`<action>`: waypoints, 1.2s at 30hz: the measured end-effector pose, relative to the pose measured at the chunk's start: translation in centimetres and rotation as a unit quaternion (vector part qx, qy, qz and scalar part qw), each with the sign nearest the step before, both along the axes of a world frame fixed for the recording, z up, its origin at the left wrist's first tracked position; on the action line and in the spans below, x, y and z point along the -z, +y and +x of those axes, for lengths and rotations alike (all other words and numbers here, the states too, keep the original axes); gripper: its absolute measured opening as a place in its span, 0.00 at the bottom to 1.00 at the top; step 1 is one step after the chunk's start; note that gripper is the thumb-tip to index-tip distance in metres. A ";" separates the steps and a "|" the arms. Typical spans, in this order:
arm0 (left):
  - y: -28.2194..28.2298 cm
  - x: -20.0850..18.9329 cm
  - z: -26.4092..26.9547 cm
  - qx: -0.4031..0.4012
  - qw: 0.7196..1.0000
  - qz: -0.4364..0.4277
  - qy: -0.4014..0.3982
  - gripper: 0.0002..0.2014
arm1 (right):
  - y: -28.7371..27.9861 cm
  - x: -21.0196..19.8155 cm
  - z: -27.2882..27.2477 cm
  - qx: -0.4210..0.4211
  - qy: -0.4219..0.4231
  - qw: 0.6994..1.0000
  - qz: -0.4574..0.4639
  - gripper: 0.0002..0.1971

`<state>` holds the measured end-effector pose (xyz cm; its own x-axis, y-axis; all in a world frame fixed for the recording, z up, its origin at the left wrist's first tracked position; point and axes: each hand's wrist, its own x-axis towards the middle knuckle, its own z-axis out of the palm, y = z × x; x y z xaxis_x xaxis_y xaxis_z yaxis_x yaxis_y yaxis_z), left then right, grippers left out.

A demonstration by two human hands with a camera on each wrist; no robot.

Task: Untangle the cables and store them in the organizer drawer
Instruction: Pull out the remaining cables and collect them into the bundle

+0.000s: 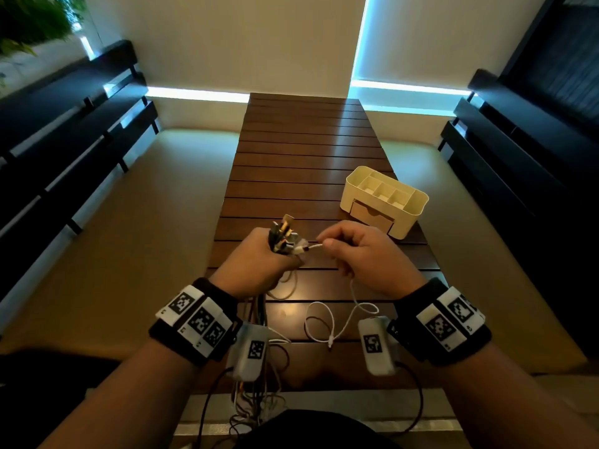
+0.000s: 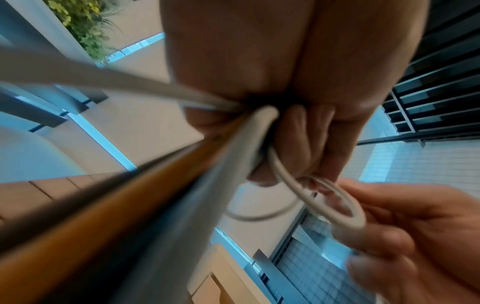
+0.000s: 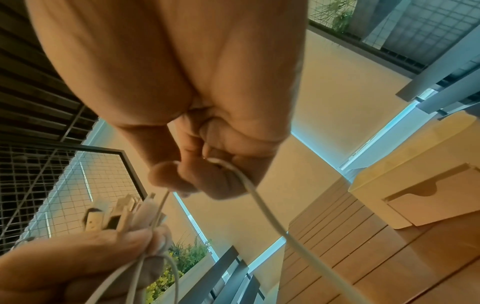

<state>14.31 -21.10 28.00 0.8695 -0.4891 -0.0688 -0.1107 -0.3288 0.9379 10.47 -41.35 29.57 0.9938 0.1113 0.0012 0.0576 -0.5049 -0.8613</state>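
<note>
Above the slatted table [image 1: 311, 163]: left hand [image 1: 259, 260] fists the cable bundle [image 1: 282, 238] as anchor; right hand [image 1: 363, 251] pinches one white cable [image 1: 340, 322], apparently to draw it free.

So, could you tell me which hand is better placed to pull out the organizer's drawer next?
Right, probably. The organizer sits on the person's right side of the table, its closed drawer just beyond the right hand, which only pinches one white cable. The left hand grips the whole cable bundle.

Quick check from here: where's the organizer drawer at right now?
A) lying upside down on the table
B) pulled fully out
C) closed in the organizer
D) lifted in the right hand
C: the drawer sits flush in the front of the cream organizer, untouched, while both hands work the cables.
</note>
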 end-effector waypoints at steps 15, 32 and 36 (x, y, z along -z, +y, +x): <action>-0.4 -0.7 -0.1 -0.074 0.991 0.061 -0.095 0.04 | -2.1 1.1 -0.9 -0.047 0.096 0.975 -0.195 0.05; 1.1 -1.8 1.7 -0.232 0.961 -0.150 0.000 0.08 | -4.4 5.0 -4.5 0.015 0.077 0.995 0.057 0.10; 2.0 -2.0 2.8 -0.261 0.950 -0.170 0.010 0.13 | -4.2 8.2 -5.4 0.010 0.170 0.981 0.092 0.13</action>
